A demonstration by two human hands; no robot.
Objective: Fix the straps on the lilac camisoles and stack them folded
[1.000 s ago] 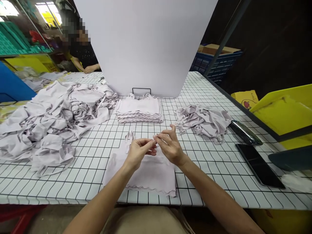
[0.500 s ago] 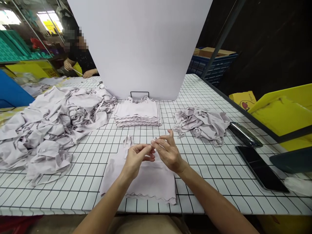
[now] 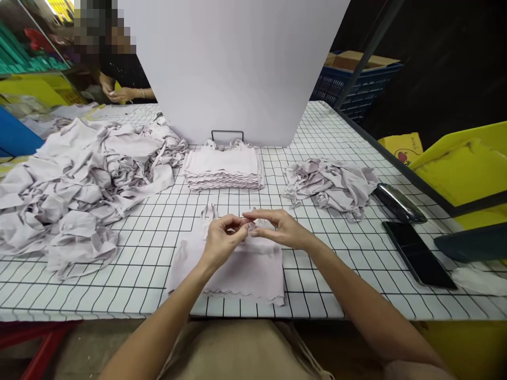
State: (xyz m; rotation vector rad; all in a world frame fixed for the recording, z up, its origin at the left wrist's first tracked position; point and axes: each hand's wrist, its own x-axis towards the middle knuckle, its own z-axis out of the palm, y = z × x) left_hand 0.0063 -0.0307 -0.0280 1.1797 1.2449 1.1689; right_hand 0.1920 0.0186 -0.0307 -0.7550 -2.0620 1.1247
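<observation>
A pale lilac camisole top (image 3: 245,269) lies flat on the gridded cloth in front of me, its wavy hem toward me. Its gathered strap (image 3: 209,212) shows beyond my left hand. Above the top's upper part, my left hand (image 3: 225,235) is closed in a pinch; whatever is between its fingertips is too small to make out. From the other side my right hand (image 3: 279,227) meets those fingertips, its thumb and straight fingers parted around them. A small pale bit shows there, and I cannot tell which hand has it.
Behind the top sits a neat stack of folded tops (image 3: 224,166), before a large white board (image 3: 237,68). Crumpled garments are heaped at left (image 3: 91,174), with a smaller pile (image 3: 330,184) at right. A phone (image 3: 418,253) and dark case (image 3: 400,203) lie rightward. A co-worker's hands (image 3: 119,94) show far left.
My right hand has turned flatter, its raised fingers now together and stretched toward the left hand. My left hand keeps its pinch. The view has tipped down slightly. The co-worker's hands have come together.
</observation>
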